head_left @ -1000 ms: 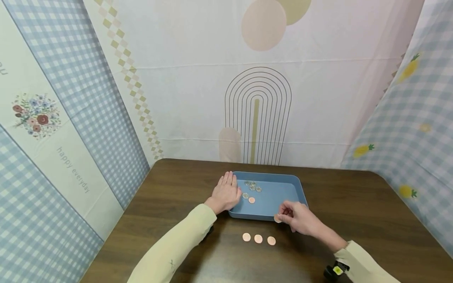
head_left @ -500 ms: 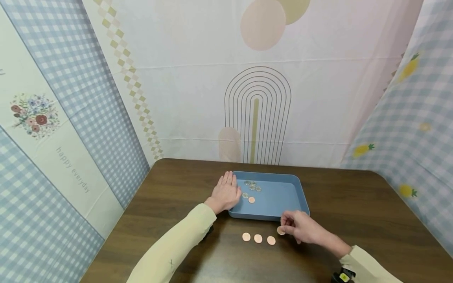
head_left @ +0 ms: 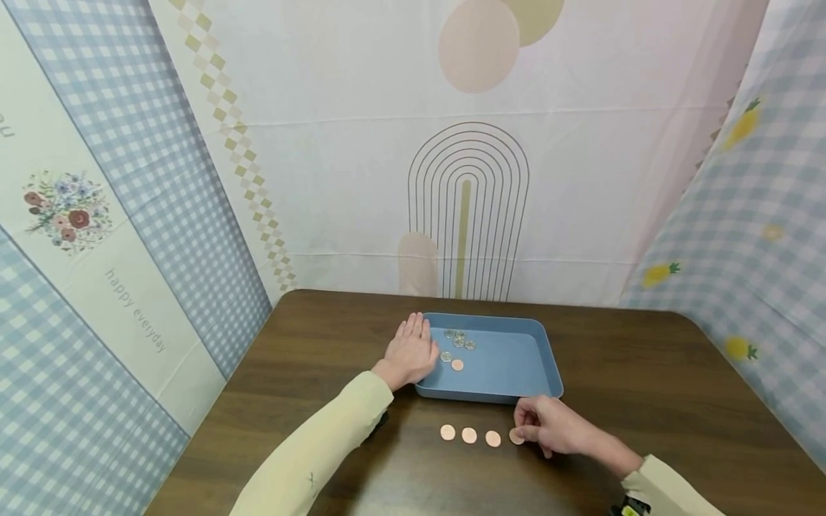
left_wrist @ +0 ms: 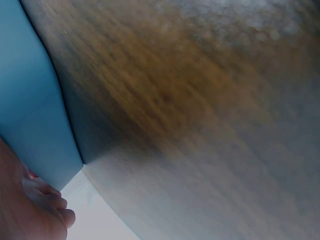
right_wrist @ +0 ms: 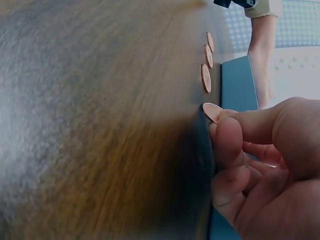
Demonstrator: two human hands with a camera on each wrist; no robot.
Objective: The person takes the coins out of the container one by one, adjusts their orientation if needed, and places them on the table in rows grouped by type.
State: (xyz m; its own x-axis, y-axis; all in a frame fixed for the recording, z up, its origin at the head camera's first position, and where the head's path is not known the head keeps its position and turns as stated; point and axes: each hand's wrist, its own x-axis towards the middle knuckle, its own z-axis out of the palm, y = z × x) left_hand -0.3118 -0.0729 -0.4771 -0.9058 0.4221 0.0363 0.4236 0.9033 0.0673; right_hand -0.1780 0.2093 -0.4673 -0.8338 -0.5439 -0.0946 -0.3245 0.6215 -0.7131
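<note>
A copper coin (head_left: pixel 516 436) is pinched between the thumb and curled fingers (right_wrist: pixel 227 142) of the right hand (head_left: pixel 551 426) and held down at the worktop (head_left: pixel 645 401) — at the right end of a row of three coins (head_left: pixel 469 435), just in front of the blue tray (head_left: pixel 510 390). The left hand (head_left: pixel 411 352) is laid flat, fingers straight, against the tray's left wall — a few more coins (head_left: pixel 457 344) are seen inside the tray.

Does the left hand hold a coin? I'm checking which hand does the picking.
No: the left hand lies flat against the blue tray's left side, fingers straight, holding nothing.
</note>
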